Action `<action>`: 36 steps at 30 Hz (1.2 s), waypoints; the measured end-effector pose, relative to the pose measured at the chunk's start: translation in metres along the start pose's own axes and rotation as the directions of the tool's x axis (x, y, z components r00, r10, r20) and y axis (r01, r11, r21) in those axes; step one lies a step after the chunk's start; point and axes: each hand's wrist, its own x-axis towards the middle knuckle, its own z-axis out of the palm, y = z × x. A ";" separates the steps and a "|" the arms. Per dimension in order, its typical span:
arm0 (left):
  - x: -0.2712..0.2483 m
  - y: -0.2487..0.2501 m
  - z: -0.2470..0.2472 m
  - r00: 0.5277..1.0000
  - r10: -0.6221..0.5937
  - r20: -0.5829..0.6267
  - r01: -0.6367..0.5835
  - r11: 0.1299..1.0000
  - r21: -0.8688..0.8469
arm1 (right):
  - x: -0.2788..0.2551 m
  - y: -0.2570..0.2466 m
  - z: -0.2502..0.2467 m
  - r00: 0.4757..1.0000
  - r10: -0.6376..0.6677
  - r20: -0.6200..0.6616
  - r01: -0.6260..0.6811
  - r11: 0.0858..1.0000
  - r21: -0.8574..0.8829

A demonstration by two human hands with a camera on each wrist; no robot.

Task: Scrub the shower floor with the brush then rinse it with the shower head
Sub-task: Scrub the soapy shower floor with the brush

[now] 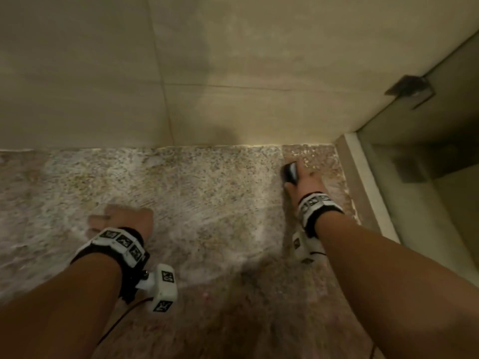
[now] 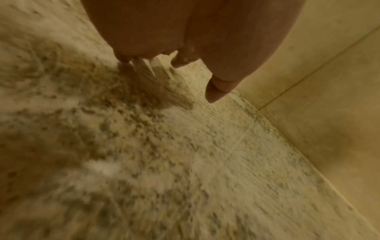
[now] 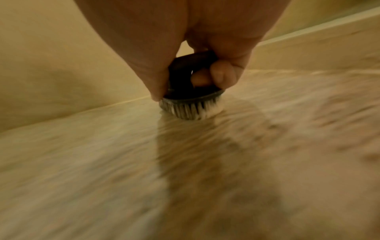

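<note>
Scrubbing well along: floor point(image 1: 207, 193) mostly lathered, right hand point(image 1: 304, 183) gripping brush point(image 1: 290, 172) at dull far-right corner, left hand point(image 1: 124, 218) spread, fingertips on floor; rinse pending.

The shower floor point(image 1: 207, 193) is speckled pinkish-brown granite, filmed with white foam. The brush point(image 3: 191, 97) is black with whitish bristles. The wall point(image 1: 77, 73) is plain beige tile.

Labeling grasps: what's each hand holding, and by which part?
Right hand grips the brush by its dark loop handle, fingers curled through it. Left hand holds nothing; it rests on the shower floor.
</note>
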 end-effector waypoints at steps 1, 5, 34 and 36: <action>-0.004 0.003 0.006 1.000 0.009 -0.006 -0.009 1.000 0.000 | 0.010 0.019 -0.006 0.998 0.055 -0.024 -0.055 0.998 0.003; -0.020 0.018 0.022 0.999 0.026 -0.037 -0.026 1.000 0.009 | 0.032 0.076 -0.025 0.971 0.206 -0.122 -0.210 0.977 -0.026; 0.024 -0.097 -0.074 0.997 -0.053 0.057 0.050 0.997 0.053 | -0.100 -0.225 0.091 0.949 -0.277 0.147 0.266 0.960 0.091; 0.036 -0.127 -0.089 0.994 -0.079 0.069 0.075 0.995 0.069 | -0.119 -0.253 0.104 0.922 -0.334 0.195 0.328 0.943 0.065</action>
